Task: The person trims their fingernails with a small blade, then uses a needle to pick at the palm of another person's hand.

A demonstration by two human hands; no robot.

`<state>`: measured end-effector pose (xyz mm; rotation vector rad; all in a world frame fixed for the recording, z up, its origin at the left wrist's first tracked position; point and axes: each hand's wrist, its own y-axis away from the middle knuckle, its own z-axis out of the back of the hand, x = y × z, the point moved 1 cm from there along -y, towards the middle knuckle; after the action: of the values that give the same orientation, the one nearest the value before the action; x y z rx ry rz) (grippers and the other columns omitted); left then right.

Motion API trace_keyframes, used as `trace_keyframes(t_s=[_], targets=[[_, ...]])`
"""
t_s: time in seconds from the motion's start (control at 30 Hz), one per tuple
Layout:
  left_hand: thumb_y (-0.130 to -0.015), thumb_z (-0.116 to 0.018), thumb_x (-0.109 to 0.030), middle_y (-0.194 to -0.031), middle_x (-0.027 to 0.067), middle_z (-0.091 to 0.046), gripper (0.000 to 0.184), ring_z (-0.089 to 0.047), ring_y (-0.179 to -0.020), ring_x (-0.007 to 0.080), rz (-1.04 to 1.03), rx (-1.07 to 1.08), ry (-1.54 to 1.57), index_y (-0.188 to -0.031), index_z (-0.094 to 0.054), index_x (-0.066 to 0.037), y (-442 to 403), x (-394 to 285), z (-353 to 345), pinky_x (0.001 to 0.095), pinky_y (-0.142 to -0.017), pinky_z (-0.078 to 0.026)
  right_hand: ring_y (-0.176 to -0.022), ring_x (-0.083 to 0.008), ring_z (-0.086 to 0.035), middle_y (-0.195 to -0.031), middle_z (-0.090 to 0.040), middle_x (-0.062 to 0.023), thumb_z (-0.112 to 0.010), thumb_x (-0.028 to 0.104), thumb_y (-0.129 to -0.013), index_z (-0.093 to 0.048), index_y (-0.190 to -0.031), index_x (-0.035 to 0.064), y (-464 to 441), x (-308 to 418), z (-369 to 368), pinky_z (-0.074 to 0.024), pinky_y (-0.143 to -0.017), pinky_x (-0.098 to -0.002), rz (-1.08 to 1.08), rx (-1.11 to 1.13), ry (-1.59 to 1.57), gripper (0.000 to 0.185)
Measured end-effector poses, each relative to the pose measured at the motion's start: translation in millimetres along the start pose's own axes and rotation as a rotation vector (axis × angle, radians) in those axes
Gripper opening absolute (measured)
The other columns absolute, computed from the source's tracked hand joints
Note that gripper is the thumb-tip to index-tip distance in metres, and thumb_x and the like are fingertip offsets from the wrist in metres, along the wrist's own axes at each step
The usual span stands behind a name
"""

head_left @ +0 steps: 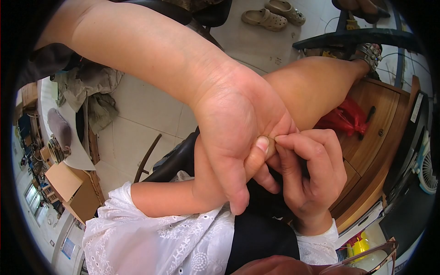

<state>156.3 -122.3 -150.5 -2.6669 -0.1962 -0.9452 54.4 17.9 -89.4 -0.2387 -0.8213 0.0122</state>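
Observation:
Another person's hand lies palm up in the middle of the view, its arm reaching in from the top left. My left hand grips it from below; the thumb presses on the palm near the fingers, and most of my own fingers are hidden behind it. At the far side of that palm, my right hand is closed, thumb and index fingertip pinched together against the skin beside my left thumb. Whatever is between those fingertips is too small to make out. White embroidered sleeves cover my upper arms.
Behind the hands is a bare leg. At right are a wooden drawer cabinet, a red plastic bag and a small fan. Clogs lie on the tiled floor. A cardboard box stands at left. Glasses edge the bottom right.

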Motion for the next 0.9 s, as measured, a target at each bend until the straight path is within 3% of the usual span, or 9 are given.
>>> trace_keyframes(t_s=[0.67,0.9], targets=[[-0.107,-0.023,-0.041,-0.062,-0.0038,-0.049,0.054,-0.053,-0.072,-0.0005,0.054,0.106,0.121,-0.120,-0.052,0.003,-4.1,1.0,4.3,0.0291,-0.110,-0.033,-0.069,-0.0235,-0.062,-0.083,-0.060,-0.0110,-0.074,-0.004,-0.071,-0.068,-0.096,0.0027,1.9,-1.7,-3.2,-0.0510,-0.059,-0.0315,0.015,-0.020,0.023,0.027],[-0.106,-0.026,-0.044,-0.074,-0.0024,-0.052,0.056,-0.052,-0.084,0.0017,-0.052,0.146,-0.082,-0.123,-0.050,0.003,-5.1,-1.8,8.0,0.0296,-0.112,-0.030,-0.068,-0.0230,-0.061,-0.082,-0.060,-0.0103,-0.074,-0.003,-0.073,-0.068,-0.096,0.0031,1.6,-2.1,-4.6,-0.0508,-0.058,-0.0309,0.028,-0.037,0.028,0.025]])
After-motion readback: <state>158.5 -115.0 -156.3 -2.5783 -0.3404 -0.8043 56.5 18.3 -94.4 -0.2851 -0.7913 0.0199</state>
